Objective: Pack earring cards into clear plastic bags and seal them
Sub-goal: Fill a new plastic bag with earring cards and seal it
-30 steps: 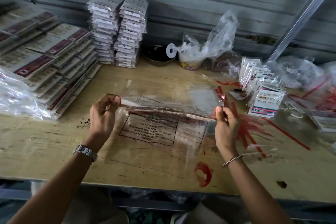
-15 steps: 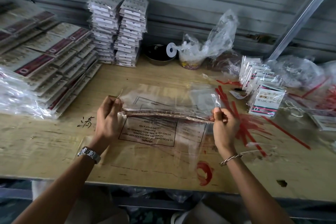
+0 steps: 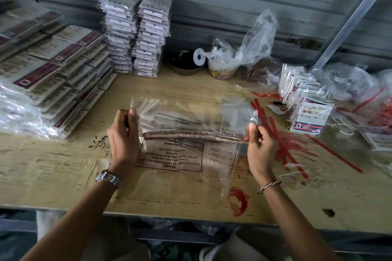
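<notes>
The likeliest slip from here is a crooked seal. If the hands fold the open flap (image 3: 191,109) down unevenly, the thin film could wrinkle or stick to itself off-line, and any adhesive edge might grab the card instead of the bag wall. A loosened pinch at either end could also let the card slide or tip out toward the table, since the film looks slick and limp. The left hand (image 3: 124,135) grips the left end of the package, fingers curled round it and thumb raised along the film. The right hand (image 3: 262,146) pinches the right end between thumb and fingers. Between them, held just above the pale scuffed wooden table (image 3: 53,165), is the clear plastic bag with a black-printed warning box (image 3: 169,155). Its lower part trails toward the person over the tabletop, and its flap stands up beyond the hands. The long, narrow brownish earring card (image 3: 191,133) shows only edge-on, as a thin line running from hand to hand. It seems to lie inside the bag, though glare on the film makes that hard to confirm. Loose red strips (image 3: 273,125) lie just beside the right hand.
</notes>
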Demonstrator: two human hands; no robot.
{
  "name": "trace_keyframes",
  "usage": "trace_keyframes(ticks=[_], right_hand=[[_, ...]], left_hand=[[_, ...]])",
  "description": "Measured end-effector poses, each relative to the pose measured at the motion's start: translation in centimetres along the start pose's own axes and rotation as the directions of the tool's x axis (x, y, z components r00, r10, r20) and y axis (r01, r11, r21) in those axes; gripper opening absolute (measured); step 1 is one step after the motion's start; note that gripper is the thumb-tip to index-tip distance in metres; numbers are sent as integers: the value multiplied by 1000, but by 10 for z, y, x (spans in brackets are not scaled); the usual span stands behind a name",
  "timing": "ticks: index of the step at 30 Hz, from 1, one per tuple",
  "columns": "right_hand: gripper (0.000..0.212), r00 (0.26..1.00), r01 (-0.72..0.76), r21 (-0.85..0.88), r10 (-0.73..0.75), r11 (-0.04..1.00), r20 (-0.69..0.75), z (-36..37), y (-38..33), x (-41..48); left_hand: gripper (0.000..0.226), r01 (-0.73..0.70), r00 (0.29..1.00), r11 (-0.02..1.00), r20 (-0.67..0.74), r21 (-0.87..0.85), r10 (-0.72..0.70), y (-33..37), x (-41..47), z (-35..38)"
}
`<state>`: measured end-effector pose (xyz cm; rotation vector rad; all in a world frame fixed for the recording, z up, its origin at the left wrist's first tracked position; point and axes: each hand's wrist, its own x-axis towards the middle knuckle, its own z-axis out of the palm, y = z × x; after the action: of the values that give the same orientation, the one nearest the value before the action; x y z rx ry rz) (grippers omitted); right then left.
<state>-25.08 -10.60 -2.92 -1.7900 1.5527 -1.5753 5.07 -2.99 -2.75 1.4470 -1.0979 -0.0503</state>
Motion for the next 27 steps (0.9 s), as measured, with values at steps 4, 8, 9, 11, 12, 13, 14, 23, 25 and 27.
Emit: trace_keyframes(ticks=[4,8,9,11,12,13,14,23,25,27], right_hand=[[33,996,-71,-48,68,996,-62,6,-6,-3],[32,991,-128,-77,124,989,-59,7,-7,-2],[32,989,-143,-82,139,986,-48,7,-7,-1],[32,987,-158,-95,156,983,-30,6,-7,0],[32,987,-161,-110,159,981,-23,5,-6,0],[32,987,-162,-127,162,979,-16,5,-6,0],[32,986,-164,-143,165,976,-9,5,-6,0],[39,984,-143,-248,165,958,70,8,2,-4],[38,982,-154,-265,176,952,62,9,4,-7],[38,978,-176,-290,200,941,57,11,4,-9]], left_hand=[[22,-3,999,998,-52,58,6,-1,-3,-1],[23,15,997,995,-83,104,-6,-2,-6,-1],[24,19,998,994,-68,106,-11,-3,-6,-2],[27,21,1000,993,-22,119,-18,-8,-6,-5],[28,24,1000,991,4,132,-25,-11,-7,-6],[29,29,999,987,22,155,-33,-14,-7,-7],[30,32,999,981,28,189,-38,-17,-7,-8],[28,120,985,892,56,435,-160,-23,-13,-15],[27,138,979,871,70,472,-193,-21,-14,-14],[26,142,973,855,87,498,-212,-19,-15,-15]])
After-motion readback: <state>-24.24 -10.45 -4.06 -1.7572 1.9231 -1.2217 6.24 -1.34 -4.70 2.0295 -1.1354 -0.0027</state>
